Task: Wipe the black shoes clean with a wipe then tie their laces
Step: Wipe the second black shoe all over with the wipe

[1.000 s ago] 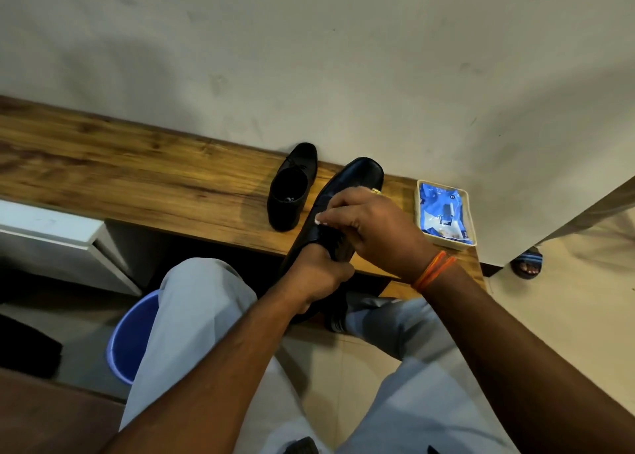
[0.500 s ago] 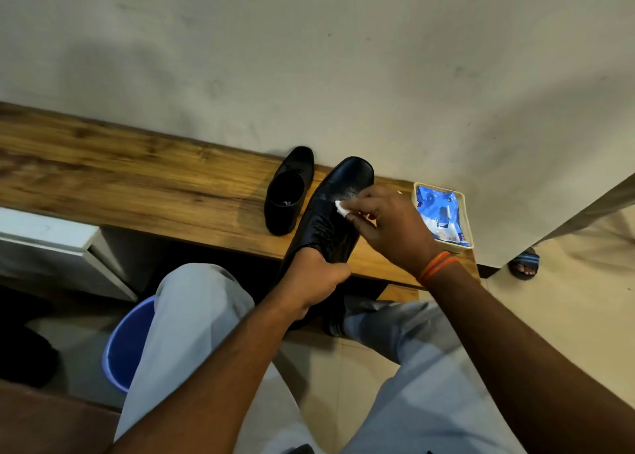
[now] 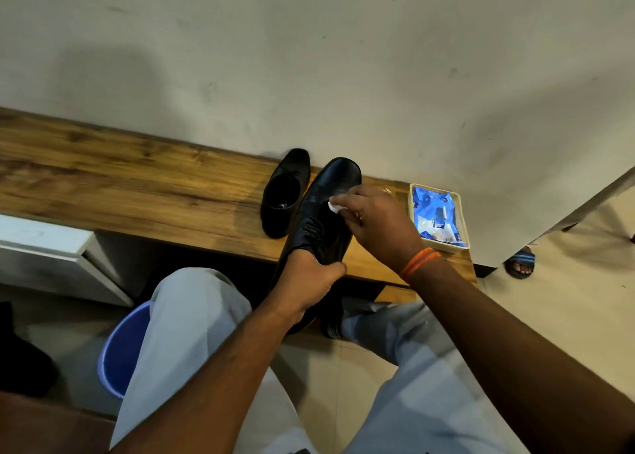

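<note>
A cream tray [image 3: 462, 220] sits at the right end of the wooden bench [image 3: 120, 185], holding a blue packet [image 3: 433, 213]. Left of the tray, the left hand [image 3: 309, 282] grips the heel end of a black shoe [image 3: 326, 213], toe pointing at the wall [image 3: 309, 58], while the right hand [image 3: 381, 223] pinches a small white wipe [image 3: 335, 207] against the shoe's upper. The second shoe [image 3: 283, 196] stands on the bench just left of the held one. A blue bucket [image 3: 120, 350] sits on the floor below the bench, beside the person's pale trouser leg [image 3: 192, 333]. A sandalled foot [image 3: 520, 263] shows right of the tray.
</note>
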